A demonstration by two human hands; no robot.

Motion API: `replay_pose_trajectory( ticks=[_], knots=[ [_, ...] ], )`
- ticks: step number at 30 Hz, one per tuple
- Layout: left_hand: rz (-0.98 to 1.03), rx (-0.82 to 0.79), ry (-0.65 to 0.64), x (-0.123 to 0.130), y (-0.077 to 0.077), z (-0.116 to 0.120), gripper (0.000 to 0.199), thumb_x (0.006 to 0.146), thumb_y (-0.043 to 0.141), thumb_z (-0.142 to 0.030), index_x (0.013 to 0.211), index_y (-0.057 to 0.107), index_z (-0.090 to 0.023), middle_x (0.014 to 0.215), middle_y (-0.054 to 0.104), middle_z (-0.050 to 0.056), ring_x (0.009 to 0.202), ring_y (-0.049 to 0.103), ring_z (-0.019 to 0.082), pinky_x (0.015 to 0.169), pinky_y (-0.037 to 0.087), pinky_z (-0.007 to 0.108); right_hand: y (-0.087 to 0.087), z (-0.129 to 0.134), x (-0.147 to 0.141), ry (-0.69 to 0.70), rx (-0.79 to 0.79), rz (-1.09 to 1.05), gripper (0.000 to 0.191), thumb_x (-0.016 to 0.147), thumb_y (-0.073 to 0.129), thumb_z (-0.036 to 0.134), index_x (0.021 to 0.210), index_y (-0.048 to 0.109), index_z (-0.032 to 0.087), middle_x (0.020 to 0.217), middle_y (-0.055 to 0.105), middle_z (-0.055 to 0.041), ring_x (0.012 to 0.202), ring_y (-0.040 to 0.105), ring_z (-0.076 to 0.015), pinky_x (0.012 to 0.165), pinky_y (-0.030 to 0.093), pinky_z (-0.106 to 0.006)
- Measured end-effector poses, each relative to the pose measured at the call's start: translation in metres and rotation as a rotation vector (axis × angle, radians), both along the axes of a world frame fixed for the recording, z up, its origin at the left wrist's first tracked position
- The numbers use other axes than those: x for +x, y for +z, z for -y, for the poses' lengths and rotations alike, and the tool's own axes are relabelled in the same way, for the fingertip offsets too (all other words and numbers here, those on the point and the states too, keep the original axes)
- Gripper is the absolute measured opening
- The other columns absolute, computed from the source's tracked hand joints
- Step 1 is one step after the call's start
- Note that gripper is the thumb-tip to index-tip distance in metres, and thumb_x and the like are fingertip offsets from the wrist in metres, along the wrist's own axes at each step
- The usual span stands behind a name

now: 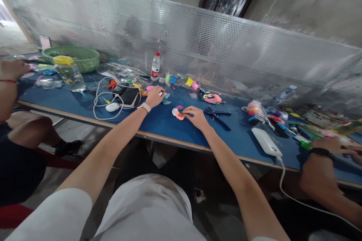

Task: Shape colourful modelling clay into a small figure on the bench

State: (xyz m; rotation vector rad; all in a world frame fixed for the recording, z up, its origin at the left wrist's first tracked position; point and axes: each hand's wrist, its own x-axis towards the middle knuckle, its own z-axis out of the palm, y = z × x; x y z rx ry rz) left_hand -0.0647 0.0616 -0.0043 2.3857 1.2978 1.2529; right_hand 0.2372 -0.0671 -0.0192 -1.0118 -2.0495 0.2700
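Evidently, in the head view, a small multicoloured modelling-clay piece [178, 113] is laid flat on the blue worktop [158, 130], directly in front of the person. Its edge is touched by the fingertips of the right hand [195, 116]; whether it is grasped or merely pressed in that grip cannot be told. By the grip of the left hand [154, 97], a small white piece [161, 93] appears to be pinched, just beside some clear wrapping.

The soft clay could be dented or smeared if too much pressure were applied by the right fingers. The pliers [219, 116], left lying just beside that hand, might be knocked by a sideways move. Loops of white cable [97, 111] are spread near the left wrist, so a snag might be caused if the arm were drawn back. The pink clay figure [212, 98] could be squashed by a careless reach.

As for writing, a red-and-white label is carried by the red-capped water bottle [155, 67], but its characters are too small to be read surely. Faint scrawl is seen on the concrete wall [311, 3], equally illegible.
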Motion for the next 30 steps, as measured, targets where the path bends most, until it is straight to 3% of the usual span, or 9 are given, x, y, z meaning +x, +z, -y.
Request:
replay_pose_trajectory(
  ticks=[6,10,15,19,24,28,30],
  knots=[
    [-0.061,-0.043,0.201,-0.012,-0.005,-0.008,0.027,0.101,0.059,-0.014,0.119,0.079,-0.021,0.136,0.073,0.021,0.140,0.062,0.044,0.123,0.046,0.064,0.000,0.003,-0.002,-0.021,0.016,-0.020,0.012,0.099,0.080,0.035,0.101,0.091,0.028,0.115,0.086,-0.0107,0.098,0.084,-0.0292,0.102,0.072,-0.053],
    [-0.098,-0.088,0.202,-0.020,-0.016,-0.019,0.044,0.095,0.062,-0.011,0.132,0.082,-0.023,0.149,0.070,0.022,0.142,0.059,0.047,0.123,0.046,0.070,0.000,0.003,-0.002,-0.034,-0.014,-0.065,0.016,0.096,0.082,0.037,0.106,0.090,0.028,0.114,0.086,-0.0104,0.098,0.084,-0.0300,0.098,0.073,-0.053],
    [-0.159,-0.168,0.250,-0.023,-0.027,-0.027,0.047,0.096,0.065,-0.015,0.141,0.080,-0.018,0.152,0.069,0.025,0.146,0.059,0.045,0.128,0.044,0.067,0.002,0.003,0.002,-0.051,-0.042,-0.089,0.019,0.091,0.087,0.043,0.100,0.091,0.027,0.106,0.088,-0.0105,0.090,0.084,-0.0302,0.093,0.073,-0.052],
    [-0.234,-0.197,0.232,-0.025,-0.025,-0.028,0.045,0.099,0.063,-0.017,0.141,0.077,-0.013,0.153,0.068,0.028,0.148,0.059,0.045,0.130,0.044,0.063,0.002,0.003,0.002,-0.061,-0.080,-0.097,0.022,0.091,0.088,0.049,0.096,0.089,0.027,0.105,0.089,-0.0100,0.089,0.085,-0.0302,0.092,0.072,-0.051],
    [-0.274,-0.159,0.209,-0.028,-0.023,-0.023,0.032,0.098,0.064,-0.020,0.126,0.080,-0.016,0.143,0.072,0.028,0.145,0.059,0.049,0.129,0.041,0.069,0.002,0.003,0.001,-0.056,-0.060,-0.080,0.020,0.093,0.084,0.045,0.101,0.088,0.026,0.108,0.089,-0.0101,0.092,0.084,-0.0294,0.092,0.070,-0.048],
    [-0.246,-0.090,0.248,-0.025,-0.019,-0.018,0.032,0.112,0.054,-0.029,0.128,0.078,-0.015,0.140,0.075,0.028,0.144,0.063,0.046,0.134,0.033,0.067,0.003,0.005,0.000,-0.101,0.019,-0.055,0.021,0.098,0.080,0.044,0.106,0.086,0.026,0.107,0.087,-0.0100,0.098,0.081,-0.0299,0.090,0.068,-0.047],
    [-0.252,-0.076,0.244,-0.021,-0.013,-0.015,0.037,0.118,0.045,-0.032,0.128,0.076,-0.014,0.134,0.077,0.028,0.137,0.068,0.043,0.128,0.041,0.061,0.003,0.005,0.001,-0.138,0.069,-0.063,0.023,0.100,0.078,0.045,0.110,0.085,0.026,0.105,0.086,-0.0098,0.098,0.081,-0.0300,0.088,0.068,-0.047]
  ],
)
